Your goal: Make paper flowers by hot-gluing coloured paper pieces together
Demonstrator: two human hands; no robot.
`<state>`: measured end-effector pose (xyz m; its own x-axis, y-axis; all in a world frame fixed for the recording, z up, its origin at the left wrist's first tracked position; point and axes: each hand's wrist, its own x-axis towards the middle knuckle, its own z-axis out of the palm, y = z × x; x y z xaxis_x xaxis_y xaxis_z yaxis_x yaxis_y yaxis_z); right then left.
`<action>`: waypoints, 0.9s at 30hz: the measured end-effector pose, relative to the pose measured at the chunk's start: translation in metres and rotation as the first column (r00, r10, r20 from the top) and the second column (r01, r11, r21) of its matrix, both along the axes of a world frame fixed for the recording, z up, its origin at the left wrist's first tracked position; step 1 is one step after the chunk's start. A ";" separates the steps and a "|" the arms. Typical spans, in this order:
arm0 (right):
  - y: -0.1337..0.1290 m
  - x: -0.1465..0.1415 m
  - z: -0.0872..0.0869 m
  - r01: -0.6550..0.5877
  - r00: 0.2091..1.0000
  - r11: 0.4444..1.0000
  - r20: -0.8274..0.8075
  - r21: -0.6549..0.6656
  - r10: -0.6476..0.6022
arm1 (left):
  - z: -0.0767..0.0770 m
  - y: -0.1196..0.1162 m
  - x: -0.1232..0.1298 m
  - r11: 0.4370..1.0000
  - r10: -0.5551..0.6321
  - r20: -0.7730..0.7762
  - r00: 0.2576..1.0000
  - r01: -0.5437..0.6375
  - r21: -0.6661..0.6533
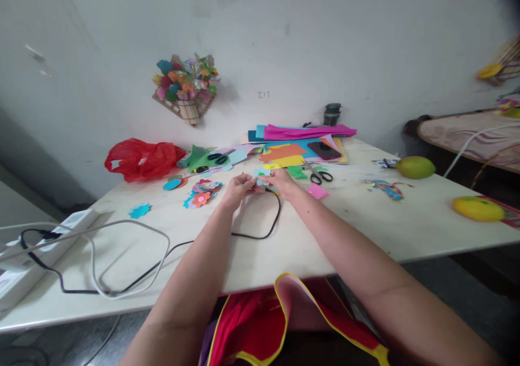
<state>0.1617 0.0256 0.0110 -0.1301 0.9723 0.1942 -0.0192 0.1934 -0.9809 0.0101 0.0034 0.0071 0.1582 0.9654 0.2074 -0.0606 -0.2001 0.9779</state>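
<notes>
Over the middle of the table, my left hand and my right hand pinch a light blue paper flower with a green centre between them. A black cable loops up to just under my hands; what it joins there is hidden. To the left lies a pile of coloured paper flowers, and a single blue paper flower rests farther left. Black-handled scissors lie right of my right hand, near a pink paper piece. Another pair of scissors sits on papers behind.
Coloured paper sheets, a phone and a dark jar stand along the back. A red plastic bag is back left. A white power strip with cables occupies the left edge; a green fruit and yellow fruit lie right.
</notes>
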 end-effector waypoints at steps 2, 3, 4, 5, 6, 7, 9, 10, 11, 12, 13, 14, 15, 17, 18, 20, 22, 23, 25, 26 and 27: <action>0.000 0.002 0.000 -0.028 1.000 0.999 -0.008 -0.016 0.028 | 0.000 0.001 -0.001 1.000 -0.003 0.003 1.000 0.003 0.003; 0.000 0.003 0.001 -0.049 0.999 0.999 -0.023 -0.023 0.049 | -0.001 0.001 -0.001 1.000 -0.005 0.008 1.000 0.005 0.006; 0.000 0.004 0.001 -0.068 0.997 0.997 -0.042 -0.021 0.067 | 0.000 0.001 -0.002 1.000 -0.008 0.013 1.000 0.007 0.009; 0.000 0.005 0.001 -0.085 0.994 0.996 -0.066 -0.018 0.084 | 0.000 0.001 -0.002 1.000 -0.010 0.018 1.000 0.010 0.009; 0.000 0.007 0.002 -0.100 0.991 0.995 -0.091 -0.017 0.098 | 0.000 0.001 -0.002 1.000 -0.013 0.022 1.000 0.013 0.010; 0.000 0.008 0.002 -0.107 0.988 0.994 -0.111 -0.018 0.104 | 0.000 0.001 -0.003 1.000 -0.017 0.024 1.000 0.017 0.010; 0.000 0.009 0.003 -0.100 0.987 0.995 -0.129 -0.027 0.095 | 0.000 0.001 -0.003 1.000 -0.024 0.023 0.999 0.024 0.011; -0.001 0.010 0.004 -0.091 0.988 0.995 -0.128 -0.032 0.086 | 0.001 0.000 -0.003 1.000 -0.028 0.020 0.999 0.028 0.010; -0.001 0.010 0.004 -0.079 0.989 0.996 -0.125 -0.035 0.074 | 0.001 0.000 -0.003 0.999 -0.032 0.016 0.999 0.032 0.007; -0.001 0.010 0.005 -0.066 0.991 0.997 -0.119 -0.037 0.061 | 0.000 0.000 -0.003 0.999 -0.035 0.011 0.999 0.035 0.003; -0.002 0.010 0.005 -0.051 0.993 0.998 -0.113 -0.040 0.047 | 0.000 0.000 -0.003 0.999 -0.040 0.005 0.999 0.040 -0.001; -0.002 0.010 0.005 -0.037 0.994 0.998 -0.106 -0.041 0.033 | 0.000 0.000 -0.003 0.999 -0.046 0.000 0.999 0.046 -0.004; -0.002 0.009 0.005 -0.024 0.995 0.999 -0.100 -0.041 0.019 | 0.000 0.000 -0.003 0.999 -0.054 -0.005 0.999 0.054 -0.005; -0.003 0.008 0.006 -0.005 0.996 0.999 -0.093 -0.035 0.002 | 0.000 0.000 -0.004 0.998 -0.066 -0.005 0.998 0.066 -0.004; -0.002 0.008 0.005 -0.003 0.996 1.000 -0.092 -0.031 0.000 | 0.000 0.000 -0.004 0.998 -0.069 0.001 0.998 0.069 -0.006; -0.002 0.007 0.005 -0.008 0.996 1.000 -0.089 -0.027 0.006 | 0.000 0.000 -0.005 0.998 -0.067 0.016 0.998 0.067 -0.014; -0.002 0.007 0.004 -0.014 0.996 1.000 -0.087 -0.026 0.012 | 0.000 0.000 -0.005 0.998 -0.062 0.025 0.998 0.062 -0.022; -0.001 0.007 0.004 -0.017 0.996 1.000 -0.086 -0.024 0.015 | 0.000 0.000 -0.005 0.998 -0.059 0.028 0.998 0.060 -0.024; 0.000 0.007 0.003 -0.023 0.997 1.000 -0.080 -0.017 0.022 | 0.000 0.000 -0.006 0.998 -0.056 0.030 0.998 0.056 -0.029; 0.000 0.007 0.002 -0.025 0.997 1.000 -0.076 -0.013 0.024 | 0.000 0.000 -0.006 0.998 -0.051 0.029 0.998 0.052 -0.033; 0.001 0.007 0.001 -0.026 0.997 1.000 -0.070 -0.010 0.026 | 0.000 0.000 -0.006 0.998 -0.044 0.029 0.999 0.045 -0.036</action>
